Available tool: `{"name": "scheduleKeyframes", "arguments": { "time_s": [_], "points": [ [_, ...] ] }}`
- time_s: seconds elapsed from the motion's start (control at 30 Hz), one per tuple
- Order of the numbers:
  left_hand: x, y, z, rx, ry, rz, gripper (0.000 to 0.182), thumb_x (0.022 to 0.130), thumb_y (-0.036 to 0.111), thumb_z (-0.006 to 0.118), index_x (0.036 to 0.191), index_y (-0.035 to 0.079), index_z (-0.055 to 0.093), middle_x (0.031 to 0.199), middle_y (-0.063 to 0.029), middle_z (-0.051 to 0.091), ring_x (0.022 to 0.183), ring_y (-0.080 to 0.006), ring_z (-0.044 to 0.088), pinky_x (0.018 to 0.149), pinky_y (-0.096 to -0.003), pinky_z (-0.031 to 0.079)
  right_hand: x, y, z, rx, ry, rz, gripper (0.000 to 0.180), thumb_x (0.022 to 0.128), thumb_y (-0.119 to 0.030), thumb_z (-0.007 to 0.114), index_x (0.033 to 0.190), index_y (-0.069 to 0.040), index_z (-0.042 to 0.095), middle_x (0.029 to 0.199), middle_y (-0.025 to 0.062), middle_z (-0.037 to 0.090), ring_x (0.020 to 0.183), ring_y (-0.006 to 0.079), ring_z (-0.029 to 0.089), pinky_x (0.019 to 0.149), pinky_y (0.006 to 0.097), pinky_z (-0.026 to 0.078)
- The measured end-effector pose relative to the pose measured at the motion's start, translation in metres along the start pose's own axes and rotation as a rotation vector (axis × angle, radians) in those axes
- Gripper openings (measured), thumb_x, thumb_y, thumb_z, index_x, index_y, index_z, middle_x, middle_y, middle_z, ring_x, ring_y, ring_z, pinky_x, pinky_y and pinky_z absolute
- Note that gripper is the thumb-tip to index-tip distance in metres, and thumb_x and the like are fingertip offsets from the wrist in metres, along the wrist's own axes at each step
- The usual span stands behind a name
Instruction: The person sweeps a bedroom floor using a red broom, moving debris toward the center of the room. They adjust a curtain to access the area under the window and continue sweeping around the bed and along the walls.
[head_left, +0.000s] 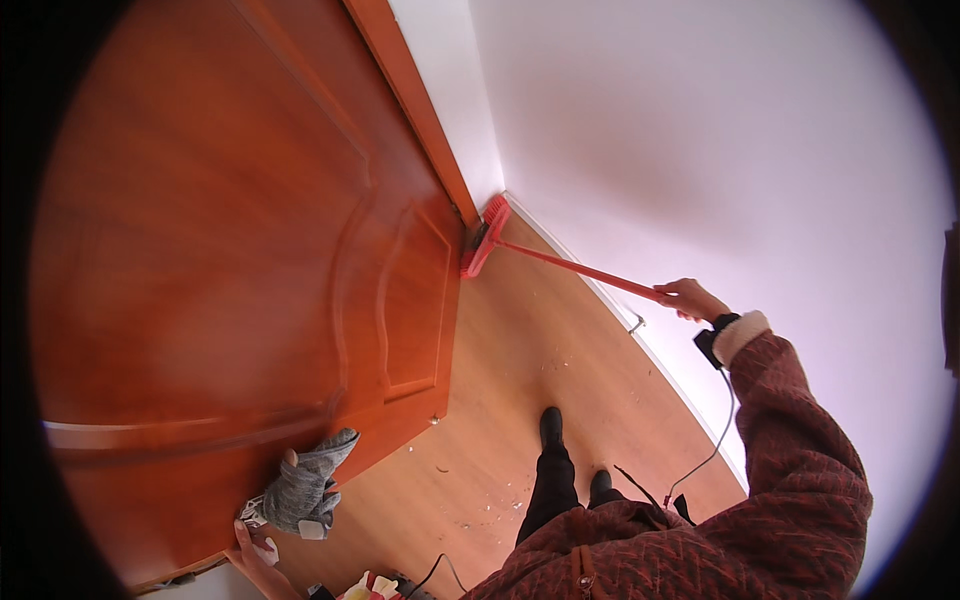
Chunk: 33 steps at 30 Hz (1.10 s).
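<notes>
My right hand (691, 299) grips the upper end of a red broom handle (585, 270). The red broom head (486, 237) stands on its bristles in the corner between the wall and the hinge side of a reddish-brown panelled wooden door (225, 285). At the lower left, my left hand (259, 556) is at the door's free edge, beside the metal handle plate (253, 512). Something small and white (267, 552) shows at its fingers; how they are closed is unclear. A grey cloth item (304, 491) hangs at the door handle, covering much of it.
Pale crumbs of debris (487, 517) are scattered over the wood-look floor (517, 337) by my dark shoes (551, 427). A metal doorstop (637, 325) juts from the skirting. A cable (724, 420) runs down from my right wrist. The white wall (712, 150) rises at right.
</notes>
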<state>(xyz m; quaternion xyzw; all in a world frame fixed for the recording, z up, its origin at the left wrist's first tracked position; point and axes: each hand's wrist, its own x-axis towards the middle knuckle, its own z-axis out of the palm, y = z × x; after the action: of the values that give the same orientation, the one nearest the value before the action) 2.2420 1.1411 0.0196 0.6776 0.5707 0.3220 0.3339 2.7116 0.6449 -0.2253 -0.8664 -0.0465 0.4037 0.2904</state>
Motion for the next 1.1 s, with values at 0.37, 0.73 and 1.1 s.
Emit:
{"name": "scheduleKeyframes", "arguments": {
  "time_s": [0.37, 0.73, 1.1],
  "points": [
    [-0.024, 0.027, 0.012, -0.046, 0.069, -0.063, 0.041, 0.079, 0.028, 0.063, 0.101, -0.003, 0.049, 0.083, -0.0103, 0.052, 0.073, -0.0192, 0.048, 0.066, -0.0334, 0.043, 0.038, -0.034, 0.051, -0.038, 0.015, 0.012, 0.032, 0.084, -0.019, 0.049, 0.113, -0.010, 0.059, 0.059, 0.0091, 0.056, 0.046, 0.0190, 0.054, 0.043, 0.0343, 0.045],
    [-0.027, 0.021, 0.020, -0.012, 0.035, -0.043, 0.064, 0.079, 0.035, 0.062, 0.122, -0.004, 0.033, 0.104, -0.0174, 0.051, 0.091, -0.0233, 0.050, 0.079, -0.0354, 0.042, -0.018, 0.010, 0.013, 0.033, 0.000, 0.051, 0.037, 0.087, -0.022, 0.054, 0.124, -0.021, 0.052, 0.048, -0.0007, 0.045, 0.036, 0.0068, 0.041, 0.030, 0.0239, 0.033],
    [-0.024, 0.009, 0.022, 0.014, 0.022, -0.033, 0.081, 0.079, 0.039, 0.061, 0.132, -0.003, 0.017, 0.118, -0.0212, 0.045, 0.104, -0.0257, 0.048, 0.087, -0.0375, 0.040, 0.044, 0.009, 0.082, -0.260, 0.146, -0.064, 0.033, 0.083, -0.021, 0.053, 0.115, -0.016, 0.058, 0.090, 0.0134, 0.064, 0.084, 0.0302, 0.061, 0.074, 0.0374, 0.047]
  ]
}}
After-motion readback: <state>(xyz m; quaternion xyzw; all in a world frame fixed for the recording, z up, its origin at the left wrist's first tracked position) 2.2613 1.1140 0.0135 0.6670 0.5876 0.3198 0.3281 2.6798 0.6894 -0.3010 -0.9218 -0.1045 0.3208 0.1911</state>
